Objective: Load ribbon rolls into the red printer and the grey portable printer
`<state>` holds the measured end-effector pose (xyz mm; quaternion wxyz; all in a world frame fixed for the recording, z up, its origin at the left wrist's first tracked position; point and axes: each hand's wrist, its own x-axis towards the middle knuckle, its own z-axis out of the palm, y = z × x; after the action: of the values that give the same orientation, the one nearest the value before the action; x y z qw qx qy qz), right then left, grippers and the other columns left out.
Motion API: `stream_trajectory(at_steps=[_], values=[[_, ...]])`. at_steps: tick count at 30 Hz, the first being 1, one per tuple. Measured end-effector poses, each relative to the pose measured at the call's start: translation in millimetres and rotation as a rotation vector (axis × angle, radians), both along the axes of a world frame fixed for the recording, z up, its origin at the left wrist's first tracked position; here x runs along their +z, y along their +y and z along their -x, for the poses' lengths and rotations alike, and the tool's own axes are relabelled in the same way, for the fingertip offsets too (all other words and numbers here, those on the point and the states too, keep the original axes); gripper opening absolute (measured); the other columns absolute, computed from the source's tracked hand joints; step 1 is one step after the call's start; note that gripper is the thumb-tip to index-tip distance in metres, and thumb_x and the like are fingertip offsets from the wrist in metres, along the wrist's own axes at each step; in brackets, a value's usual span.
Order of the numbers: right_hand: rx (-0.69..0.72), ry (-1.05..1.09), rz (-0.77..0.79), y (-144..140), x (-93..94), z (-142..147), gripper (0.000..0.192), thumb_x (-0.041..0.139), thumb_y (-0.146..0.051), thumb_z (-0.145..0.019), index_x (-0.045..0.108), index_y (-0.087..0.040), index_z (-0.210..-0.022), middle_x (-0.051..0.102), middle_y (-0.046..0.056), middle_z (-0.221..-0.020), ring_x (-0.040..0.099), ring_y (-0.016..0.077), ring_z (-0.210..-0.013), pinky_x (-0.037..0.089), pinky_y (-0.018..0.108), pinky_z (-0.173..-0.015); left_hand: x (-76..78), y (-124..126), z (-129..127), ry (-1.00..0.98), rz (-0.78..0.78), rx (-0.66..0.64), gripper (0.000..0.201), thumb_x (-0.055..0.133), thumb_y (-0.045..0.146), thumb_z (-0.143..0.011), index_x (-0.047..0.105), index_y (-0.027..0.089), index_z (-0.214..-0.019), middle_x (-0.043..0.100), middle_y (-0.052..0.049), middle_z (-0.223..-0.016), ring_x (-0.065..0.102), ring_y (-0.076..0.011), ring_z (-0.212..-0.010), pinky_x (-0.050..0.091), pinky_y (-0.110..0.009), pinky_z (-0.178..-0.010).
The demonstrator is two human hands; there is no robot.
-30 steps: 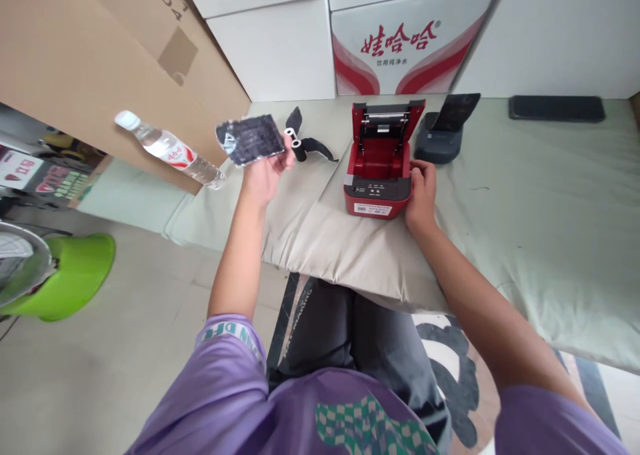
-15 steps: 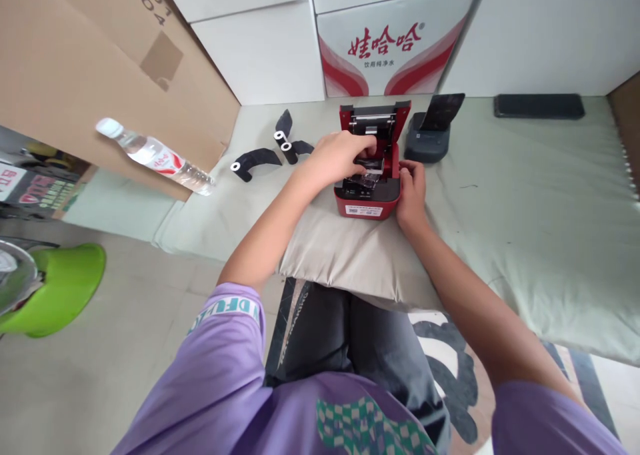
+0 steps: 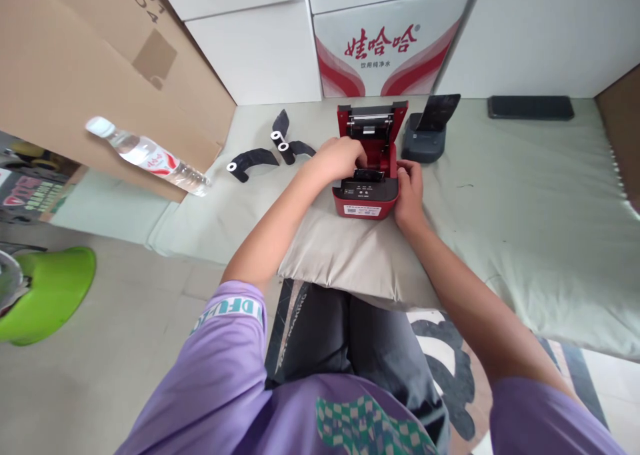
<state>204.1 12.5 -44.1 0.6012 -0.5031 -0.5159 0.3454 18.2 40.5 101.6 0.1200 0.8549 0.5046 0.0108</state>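
Observation:
A small red printer [image 3: 365,203] stands on a beige pillow [image 3: 340,255] with its lid [image 3: 371,110] tipped up. My left hand [image 3: 343,158] reaches into the open bay, fingers curled over a dark packet [image 3: 371,174] that sits mostly hidden under them. My right hand [image 3: 410,191] clasps the printer's right side. Two black ribbon rolls with white cores lie on the bed to the left: one [image 3: 247,161] nearer, one [image 3: 283,143] further back.
A grey printer [image 3: 423,147] with its flap up sits right behind the red one. A dark flat device [image 3: 530,107] lies at the back right of the green sheet [image 3: 525,208]. A water bottle [image 3: 145,155], cardboard box [image 3: 75,61], white carton [image 3: 380,48] and green basin [image 3: 47,291] stand around.
My left hand carried the dark packet from up at the left down into the printer's open bay and now presses on it. The right hand stayed on the printer's side.

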Motion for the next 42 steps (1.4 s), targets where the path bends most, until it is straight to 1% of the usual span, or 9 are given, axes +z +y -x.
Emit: stream_trajectory(at_steps=[6, 11, 15, 20, 26, 31, 37, 39, 42], values=[[0.03, 0.021, 0.003, -6.9, 7.9, -5.0, 0.051, 0.056, -0.074, -0.092, 0.061, -0.029, -0.115, 0.068, 0.006, -0.124, 0.064, 0.0256, -0.116, 0.054, 0.051, -0.108, -3.8, -24.0, 18.9, -0.286, -0.03, -0.005, 0.039, 0.046, 0.04, -0.108, 0.083, 0.026, -0.108, 0.082, -0.005, -0.109, 0.07, -0.0228, -0.111, 0.049, -0.039, -0.103], [0.156, -0.035, -0.06, 13.4, 29.7, -19.7, 0.059, 0.053, -0.078, -0.093, 0.058, -0.035, -0.133, 0.063, 0.006, -0.148, 0.063, 0.0287, -0.133, 0.055, 0.054, -0.111, -38.4, -42.0, 32.1, -0.532, -0.296, -0.083, 0.017, 0.068, 0.035, -0.098, 0.081, 0.025, -0.099, 0.079, -0.005, -0.108, 0.067, -0.0243, -0.106, 0.046, -0.045, -0.101], [0.243, -0.042, -0.086, 47.1, 51.5, -17.8, 0.065, 0.054, -0.079, -0.092, 0.055, -0.039, -0.143, 0.058, 0.002, -0.158, 0.055, 0.0284, -0.147, 0.049, 0.054, -0.12, -62.4, -39.4, 28.6, -0.738, -0.485, -0.112, 0.019, 0.065, 0.036, -0.1, 0.079, 0.025, -0.093, 0.074, -0.005, -0.098, 0.065, -0.021, -0.092, 0.049, -0.043, -0.094], [0.18, 0.065, -0.098, 60.2, 52.3, -2.4, 0.059, 0.048, -0.077, -0.094, 0.057, -0.039, -0.138, 0.063, 0.003, -0.147, 0.063, 0.0275, -0.136, 0.056, 0.053, -0.109, -71.8, -47.2, 25.8, -0.791, -0.639, -0.149, 0.024, 0.064, 0.044, -0.102, 0.081, 0.029, -0.096, 0.071, -0.006, -0.099, 0.062, -0.0202, -0.093, 0.049, -0.043, -0.095], [0.136, 0.053, -0.315, 38.7, 43.9, 7.8, 0.043, 0.047, -0.072, -0.098, 0.061, -0.033, -0.108, 0.067, 0.003, -0.117, 0.067, 0.025, -0.119, 0.057, 0.047, -0.104, -80.1, -51.8, 26.0, -0.72, -0.696, -0.123, 0.036, 0.056, 0.056, -0.103, 0.083, 0.032, -0.101, 0.07, -0.009, -0.128, 0.057, -0.0259, -0.121, 0.042, -0.049, -0.11], [0.197, 0.0, -0.355, 33.3, 38.2, 3.2, 0.039, 0.061, -0.067, -0.089, 0.061, -0.028, -0.084, 0.069, 0.005, -0.119, 0.062, 0.0302, -0.128, 0.047, 0.054, -0.118, -80.9, -52.5, 24.9, -0.746, -0.594, -0.04, 0.054, 0.046, 0.069, -0.102, 0.083, 0.029, -0.098, 0.064, -0.01, -0.143, 0.053, -0.0296, -0.137, 0.037, -0.052, -0.119], [0.29, 0.044, -0.248, 36.1, 28.1, 2.7, 0.041, 0.062, -0.055, -0.081, 0.063, -0.033, -0.116, 0.055, 0.0, -0.155, 0.048, 0.032, -0.149, 0.036, 0.055, -0.13, -88.4, -44.3, 25.1, -1.035, -0.401, 0.152, 0.057, 0.045, 0.073, -0.102, 0.079, 0.03, -0.116, 0.058, -0.008, -0.151, 0.047, -0.0304, -0.148, 0.032, -0.051, -0.128], [0.319, 0.116, -0.224, 36.2, 26.4, 4.9, 0.049, 0.064, -0.053, -0.077, 0.059, -0.033, -0.122, 0.052, -0.001, -0.156, 0.048, 0.0318, -0.149, 0.036, 0.055, -0.131, -96.0, -34.4, 25.5, -1.206, -0.252, 0.258, 0.049, 0.058, 0.065, -0.099, 0.07, 0.034, -0.135, 0.056, -0.006, -0.156, 0.044, -0.0297, -0.153, 0.032, -0.048, -0.129], [0.344, 0.221, -0.218, 35.1, 24.4, 8.0, 0.06, 0.068, -0.055, -0.072, 0.055, -0.033, -0.126, 0.056, 0.001, -0.149, 0.048, 0.0322, -0.148, 0.035, 0.055, -0.132, -103.5, -22.6, 23.3, -1.421, 0.11, 0.394, 0.064, 0.072, 0.043, -0.087, 0.057, 0.031, -0.148, 0.055, -0.005, -0.161, 0.044, -0.0311, -0.156, 0.035, -0.046, -0.129]])
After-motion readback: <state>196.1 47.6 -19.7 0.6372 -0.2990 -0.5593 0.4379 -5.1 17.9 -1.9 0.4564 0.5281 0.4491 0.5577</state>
